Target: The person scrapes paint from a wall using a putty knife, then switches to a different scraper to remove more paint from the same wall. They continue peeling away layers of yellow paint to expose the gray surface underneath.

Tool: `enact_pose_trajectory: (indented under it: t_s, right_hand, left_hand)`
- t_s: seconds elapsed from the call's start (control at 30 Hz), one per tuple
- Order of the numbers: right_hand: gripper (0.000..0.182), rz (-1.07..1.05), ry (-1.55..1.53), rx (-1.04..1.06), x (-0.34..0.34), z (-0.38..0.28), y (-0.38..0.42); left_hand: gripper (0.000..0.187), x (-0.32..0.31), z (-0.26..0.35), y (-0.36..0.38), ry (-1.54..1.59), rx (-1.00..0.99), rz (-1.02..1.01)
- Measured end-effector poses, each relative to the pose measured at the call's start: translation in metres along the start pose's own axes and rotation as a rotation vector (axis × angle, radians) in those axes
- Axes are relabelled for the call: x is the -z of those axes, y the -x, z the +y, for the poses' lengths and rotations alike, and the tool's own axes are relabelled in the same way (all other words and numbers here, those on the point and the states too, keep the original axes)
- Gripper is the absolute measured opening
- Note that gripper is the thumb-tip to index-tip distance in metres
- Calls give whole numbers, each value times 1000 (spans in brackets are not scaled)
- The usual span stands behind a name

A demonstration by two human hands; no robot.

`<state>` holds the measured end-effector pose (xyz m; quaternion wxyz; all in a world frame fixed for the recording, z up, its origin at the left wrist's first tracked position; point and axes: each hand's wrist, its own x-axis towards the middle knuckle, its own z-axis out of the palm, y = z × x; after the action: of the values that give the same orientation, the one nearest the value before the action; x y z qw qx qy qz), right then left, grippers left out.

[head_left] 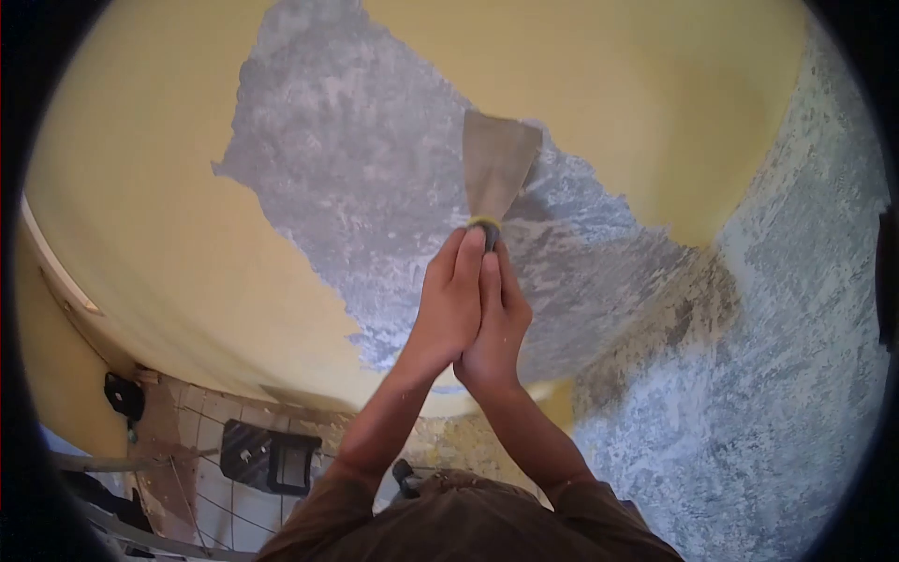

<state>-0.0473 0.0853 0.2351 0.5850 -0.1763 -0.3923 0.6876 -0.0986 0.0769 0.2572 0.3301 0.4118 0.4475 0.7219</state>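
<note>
A scraper [499,164] with a wide, flaring metal blade points up the wall, its dark handle mostly hidden in my hands. My left hand [453,298] is closed around the handle, thumb stretched along it. My right hand [498,323] presses in from the other side, fingers also wrapped on the handle. The blade's broad edge lies at the border between the yellow paint [581,66] and a bare grey patch [328,140]. That patch has ragged edges and runs diagonally down to the right.
On the right is a mottled, stripped wall [777,365]. Far below lie floor tiles [213,426] with paint flakes along the wall's foot. A black frame-like object [270,457] and a smaller black object [124,396] are at lower left, near thin metal bars [140,463].
</note>
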Motion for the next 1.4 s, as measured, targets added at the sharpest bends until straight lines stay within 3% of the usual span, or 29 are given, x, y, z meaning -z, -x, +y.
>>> enact_pose_trajectory:
  t_s: [0.17, 0.27, 0.43, 0.73, 0.8, 0.87, 0.93, 0.97, 1.03, 1.17, 1.4]
  right_hand:
    - [49, 3, 85, 31, -5, 12, 2]
    - [49, 27, 44, 11, -18, 14, 3]
    - [48, 36, -56, 29, -26, 22, 2]
    - [46, 90, 99, 128, -37, 22, -4]
    - [46, 19, -134, 59, -44, 15, -19]
    - [47, 16, -162, 76, -45, 11, -18]
    - [47, 62, 166, 144, -34, 10, -4]
    - [47, 64, 167, 162, -27, 18, 3]
    - [46, 178, 134, 114, -14, 35, 10]
    - [46, 101, 114, 58, -13, 12, -4]
    - [44, 166, 147, 100, -1, 25, 4]
  left_hand:
    - [32, 12, 2, -1, -255, -39, 68]
    - [31, 20, 21, 0, -181, 31, -3]
    - [30, 22, 17, -3, -170, -38, 37]
    - [32, 27, 26, -16, -319, -76, 8]
    - [32, 25, 37, -24, -248, -44, -29]
    - [33, 24, 42, -27, -185, -46, -81]
    - [32, 23, 35, -14, -360, -129, -38]
    - [32, 25, 23, -7, -354, -142, -51]
    - [32, 28, -1, 2, -282, 23, 13]
    - [33, 17, 12, -13, -281, -1, -93]
    - [34, 15, -5, -5, -276, -2, -41]
